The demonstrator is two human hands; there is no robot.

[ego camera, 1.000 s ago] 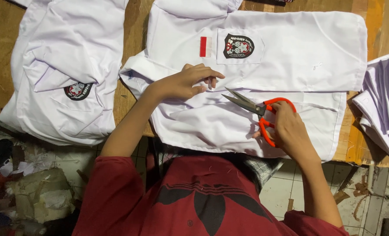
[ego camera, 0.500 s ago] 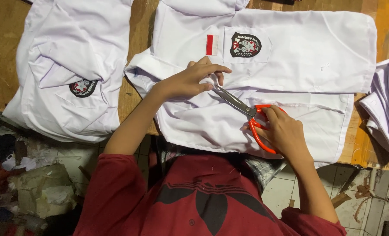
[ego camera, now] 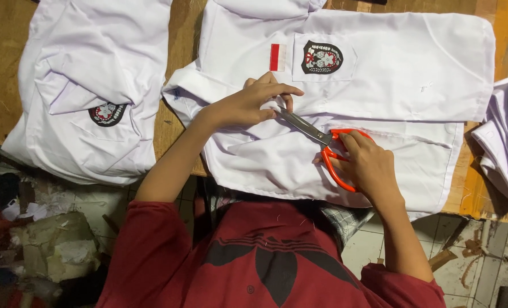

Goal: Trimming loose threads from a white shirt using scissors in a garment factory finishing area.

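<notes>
Nearest the camera, at the bottom of the frame, a dark red shirt with a black print covers the person's chest, and both bare forearms reach up from it toward the wooden table. Right of centre, the right hand is closed around the orange loop handles of a pair of scissors, fingers through the loops; the steel blades run up and left across the cloth, and their tips lie under the other hand, so I cannot tell how far they are parted. Just above centre, the left hand is pinched shut on a fold of the white uniform shirt beside the blade tips, thumb and fingers pressing the fabric. That shirt lies flat across the middle and upper right of the frame, with a dark embroidered badge on its chest pocket and a small red and white patch just left of it. At the upper left a second white shirt lies folded, badge showing. At the right edge sits a stack of folded white cloth. Scraps litter the tiled floor at lower left.
</notes>
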